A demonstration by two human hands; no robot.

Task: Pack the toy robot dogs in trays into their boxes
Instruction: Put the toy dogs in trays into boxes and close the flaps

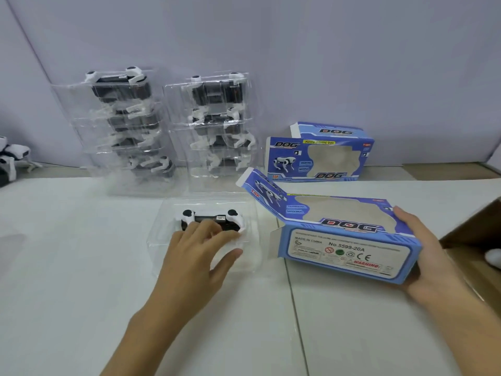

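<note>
A clear plastic tray lies on the white table with a black-and-white toy robot dog in it. My left hand rests over the dog, fingers curled onto it and thumb against the tray's near side. To its right my right hand grips the closed end of a blue DOG box, which lies on the table with its left flap open toward the tray.
Two stacks of trays with dogs stand at the back. A second blue box stands behind the held one. Loose dogs lie at the left edge. A brown carton sits at the right.
</note>
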